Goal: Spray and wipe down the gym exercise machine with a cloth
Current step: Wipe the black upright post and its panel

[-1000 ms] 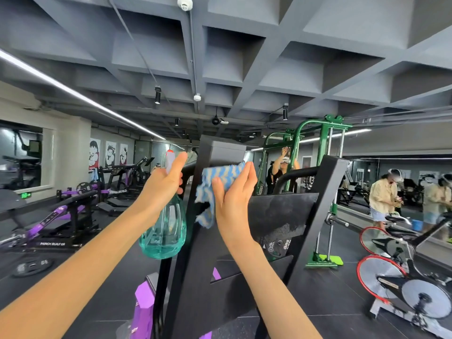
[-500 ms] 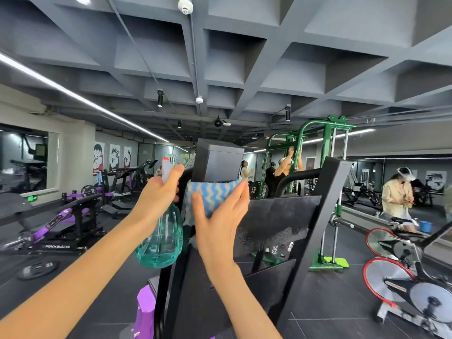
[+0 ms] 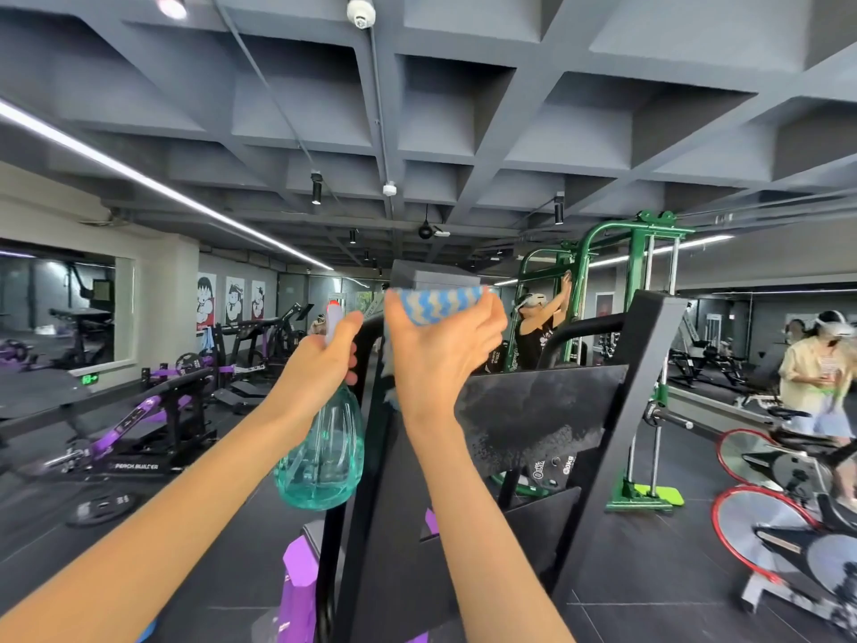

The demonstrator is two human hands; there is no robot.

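The right hand (image 3: 440, 359), at the centre of the frame, has its fingers curled over a blue, white and beige wavy-striped cloth (image 3: 440, 304) and presses it against the top of the black exercise machine (image 3: 533, 410), just under the machine's grey cap (image 3: 431, 273). Part of the cloth hangs down behind the palm, along the upright.

Just left of it, the left hand (image 3: 320, 359) is wrapped tightly round the neck of a teal see-through spray bottle (image 3: 324, 452). The bottle hangs upright beside the machine's left edge, with its white and red nozzle showing above the knuckles.

The machine's dark, mottled panel spreads to the right of the right wrist.

Behind it, right of centre, stands a green cable rig (image 3: 640, 271), where a person (image 3: 538, 327) reaches up. Red-rimmed spin bikes (image 3: 765, 526) fill the lower right, and another person in a yellow shirt (image 3: 816, 378) stands at the right edge. Purple-framed machines (image 3: 139, 420) sit at the left, below cartoon posters (image 3: 232, 299).
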